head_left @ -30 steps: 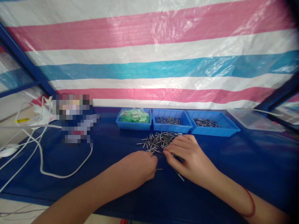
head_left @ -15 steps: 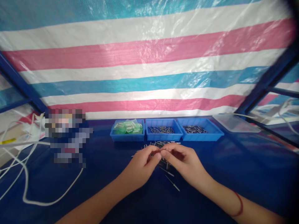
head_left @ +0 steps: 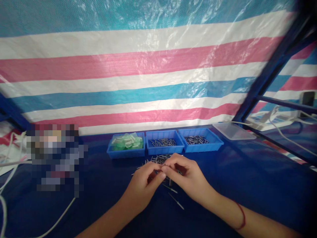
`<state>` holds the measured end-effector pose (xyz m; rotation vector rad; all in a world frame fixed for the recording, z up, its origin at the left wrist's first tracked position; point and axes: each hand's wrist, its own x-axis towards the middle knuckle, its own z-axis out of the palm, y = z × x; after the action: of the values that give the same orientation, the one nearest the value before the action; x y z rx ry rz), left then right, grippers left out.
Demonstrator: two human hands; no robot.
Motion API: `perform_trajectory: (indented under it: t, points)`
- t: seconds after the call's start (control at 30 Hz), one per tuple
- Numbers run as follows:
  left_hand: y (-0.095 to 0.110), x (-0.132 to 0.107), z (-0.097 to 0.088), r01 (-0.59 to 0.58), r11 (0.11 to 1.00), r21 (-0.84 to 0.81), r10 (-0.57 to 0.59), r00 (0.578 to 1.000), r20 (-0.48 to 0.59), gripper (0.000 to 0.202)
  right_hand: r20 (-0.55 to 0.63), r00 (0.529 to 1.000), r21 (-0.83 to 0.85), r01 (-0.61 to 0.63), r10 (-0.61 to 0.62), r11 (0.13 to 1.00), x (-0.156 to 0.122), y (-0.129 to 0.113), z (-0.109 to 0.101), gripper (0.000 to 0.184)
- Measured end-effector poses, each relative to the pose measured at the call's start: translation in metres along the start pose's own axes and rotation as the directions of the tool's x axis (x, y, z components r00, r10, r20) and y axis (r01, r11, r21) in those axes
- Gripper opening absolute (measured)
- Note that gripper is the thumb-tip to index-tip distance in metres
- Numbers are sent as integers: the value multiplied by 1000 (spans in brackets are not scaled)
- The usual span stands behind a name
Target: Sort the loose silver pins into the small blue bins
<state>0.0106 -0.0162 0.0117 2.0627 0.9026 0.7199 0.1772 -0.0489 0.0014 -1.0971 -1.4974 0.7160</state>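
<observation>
My left hand (head_left: 142, 185) and my right hand (head_left: 189, 177) meet at the fingertips above a dark blue tabletop (head_left: 106, 205). Both are closed in a pinch; whatever lies between the fingertips is too small and hidden to name. Just behind and beneath them spreads a pile of metal blind rivets (head_left: 158, 159), partly covered by the hands. Two loose rivets lie nearer to me, one of them a slim rivet (head_left: 176, 201) with a pale, thicker end.
Behind the pile stand three blue trays: a left tray (head_left: 127, 154) with green packets, a middle tray (head_left: 165, 151) and a right tray (head_left: 205, 147) with rivets. A clear plastic lid (head_left: 234, 131) lies at right. White cable (head_left: 60, 216) crosses the left side, beside a blurred patch.
The view has turned slightly to the right, so everything sits further left in the picture. Both hands keep their fingertip-to-fingertip pinch, with the fingers only slightly shifted.
</observation>
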Motion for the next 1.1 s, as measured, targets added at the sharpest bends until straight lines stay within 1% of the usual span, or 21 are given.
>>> perform_trajectory:
  t: [0.13, 0.27, 0.37, 0.43, 0.53, 0.6, 0.63, 0.67, 0.73, 0.77, 0.8, 0.87, 0.97, 1.03, 1.1]
  points:
    - [-3, 1, 0, 6, 1000, -8, -7, 999, -47, 14, 16, 1000, 10, 9, -9, 1000, 1, 1, 0, 17]
    - [-5, 2, -5, -47, 999, 4, 47, 992, -118, 8, 33, 999, -3, 1, -1, 1000, 3, 3, -2, 15]
    - [-5, 2, -9, -90, 996, 15, 91, 985, -148, 7, 67, 998, -59, 18, -14, 998, 4, 3, -3, 14]
    - [-6, 2, -10, -99, 995, 29, 102, 983, -153, 8, 118, 990, -137, 93, -77, 986, 5, 1, -4, 12]
    - [-9, 2, -11, -83, 994, 74, 94, 982, -162, 17, 181, 958, -265, 265, -222, 927, 12, -1, -13, 13]
    - [-11, 2, -11, -100, 986, 134, 119, 982, -149, 27, 134, 945, -374, 328, -299, 867, 21, 2, -27, 15]
    - [-11, 2, -11, -133, 976, 175, 155, 981, -119, 28, 86, 942, -446, 327, -324, 833, 26, 6, -37, 15]
    - [-11, 2, -11, -184, 958, 221, 204, 976, -73, 26, 8, 943, -534, 285, -333, 796, 31, 10, -48, 14]
    - [-11, 2, -9, -305, 901, 307, 305, 951, 50, 20, -128, 934, -700, 153, -333, 698, 42, 22, -71, 14]
    - [-10, 1, -8, -365, 866, 342, 347, 931, 114, 19, -186, 925, -770, 71, -330, 634, 47, 29, -82, 14]
    - [-9, 1, -6, -416, 831, 370, 379, 910, 169, 19, -216, 923, -828, -1, -318, 561, 50, 36, -91, 14]
    - [-8, -1, -2, -485, 773, 409, 417, 874, 248, 19, -249, 918, -855, -57, -310, 516, 54, 48, -104, 15]
    - [-9, -2, 2, -548, 694, 466, 442, 836, 325, 17, -266, 909, -865, -79, -320, 495, 54, 57, -109, 25]
    - [-12, -3, 4, -581, 640, 504, 453, 814, 364, 18, -257, 902, -870, -60, -346, 489, 52, 56, -106, 27]
    - [-14, -3, 4, -614, 595, 519, 471, 789, 393, 18, -209, 891, -879, 10, -403, 477, 50, 53, -100, 23]
